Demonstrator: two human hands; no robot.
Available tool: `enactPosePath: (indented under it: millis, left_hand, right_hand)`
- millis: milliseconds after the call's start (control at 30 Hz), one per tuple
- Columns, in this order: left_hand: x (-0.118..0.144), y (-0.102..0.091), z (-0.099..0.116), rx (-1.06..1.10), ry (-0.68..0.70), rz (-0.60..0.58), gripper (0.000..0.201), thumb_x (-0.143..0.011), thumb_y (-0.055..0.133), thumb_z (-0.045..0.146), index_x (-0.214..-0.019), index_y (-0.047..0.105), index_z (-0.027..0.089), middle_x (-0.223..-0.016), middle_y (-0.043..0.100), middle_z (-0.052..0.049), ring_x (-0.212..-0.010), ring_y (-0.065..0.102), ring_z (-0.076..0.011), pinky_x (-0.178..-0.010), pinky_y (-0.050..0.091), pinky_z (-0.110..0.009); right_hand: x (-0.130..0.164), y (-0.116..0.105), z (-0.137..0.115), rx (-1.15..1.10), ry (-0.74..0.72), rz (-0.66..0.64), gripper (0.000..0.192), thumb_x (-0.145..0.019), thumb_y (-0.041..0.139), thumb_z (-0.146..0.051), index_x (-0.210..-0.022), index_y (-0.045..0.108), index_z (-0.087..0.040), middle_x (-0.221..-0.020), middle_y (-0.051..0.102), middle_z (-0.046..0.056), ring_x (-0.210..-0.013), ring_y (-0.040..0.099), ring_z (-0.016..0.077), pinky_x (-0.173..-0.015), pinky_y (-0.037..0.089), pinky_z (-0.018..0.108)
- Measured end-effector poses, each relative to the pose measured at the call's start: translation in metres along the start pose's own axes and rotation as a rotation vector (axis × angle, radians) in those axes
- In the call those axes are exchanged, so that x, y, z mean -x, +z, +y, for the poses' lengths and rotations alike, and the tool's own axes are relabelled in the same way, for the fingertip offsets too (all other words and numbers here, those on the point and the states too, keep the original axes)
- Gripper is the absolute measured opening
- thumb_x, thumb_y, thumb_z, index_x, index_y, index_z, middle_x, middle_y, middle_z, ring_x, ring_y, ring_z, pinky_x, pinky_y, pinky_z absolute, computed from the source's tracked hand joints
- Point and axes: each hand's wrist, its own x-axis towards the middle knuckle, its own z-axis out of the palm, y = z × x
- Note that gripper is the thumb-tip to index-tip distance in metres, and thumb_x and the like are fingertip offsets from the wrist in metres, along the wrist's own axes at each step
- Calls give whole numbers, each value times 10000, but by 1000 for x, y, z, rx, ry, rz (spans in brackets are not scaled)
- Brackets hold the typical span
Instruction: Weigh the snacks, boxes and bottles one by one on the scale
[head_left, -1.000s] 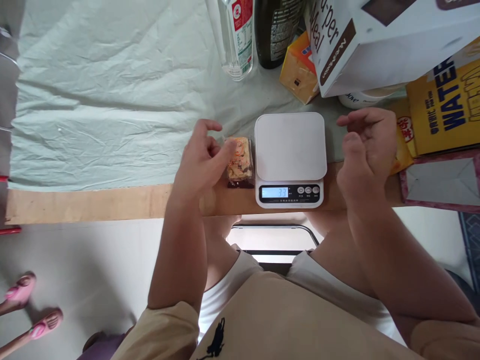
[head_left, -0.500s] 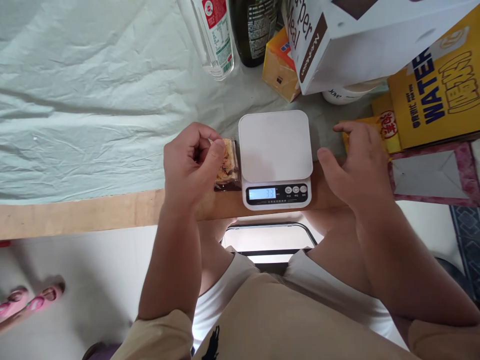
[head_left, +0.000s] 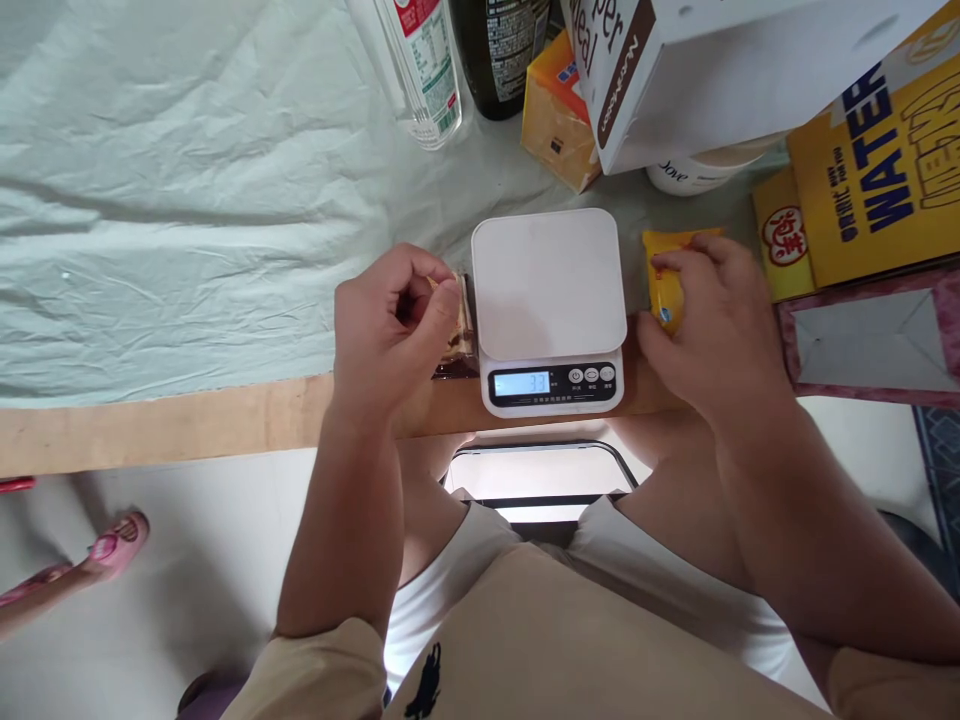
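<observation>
A white kitchen scale (head_left: 549, 285) stands at the table's front edge, its platform bare and its display lit with 33. My left hand (head_left: 390, 330) is curled just left of the scale, thumb and fingers closed on a clear-wrapped snack packet (head_left: 459, 335) that looks tipped on its edge. My right hand (head_left: 716, 330) is right of the scale, its fingers closed around a small yellow packet (head_left: 664, 285) lying on the table.
A pale green cloth (head_left: 187, 200) covers the table. Behind the scale stand a clear bottle (head_left: 420, 60), a dark bottle (head_left: 502, 50), an orange box (head_left: 555, 120), a white carton (head_left: 712, 70) and yellow boxes (head_left: 862, 180). Another person's pink-shoed feet (head_left: 112, 545) are on the floor at left.
My left hand went from open beside the snack packet to curled on it. My right hand dropped from mid-air onto the yellow packet and closed on it.
</observation>
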Motion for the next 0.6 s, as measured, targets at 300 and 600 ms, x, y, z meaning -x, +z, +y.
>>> enactPosePath:
  millis: [300,600]
  left_hand:
    - [2,-3,7,-95,-8,-79,158,-898,685,282,-757,615,272,-563,496,36,-520,436,-127,-503,375,-336]
    - [4,-2,13,-98,131,-65,138,-931,634,244,-794,623,257,-575,512,43,-531,469,-112,-512,397,-305]
  right_hand:
    - [-2,1,0,-72,48,123,629,-726,755,-226,-1328,597,-318,-1421,484,138,-1318,552,371,-1133,523,603]
    - [4,-12,-43,-203,-449,476,570,-805,736,-285,-1357,595,-299,-1391,569,134,-1367,550,325,-1209,495,608]
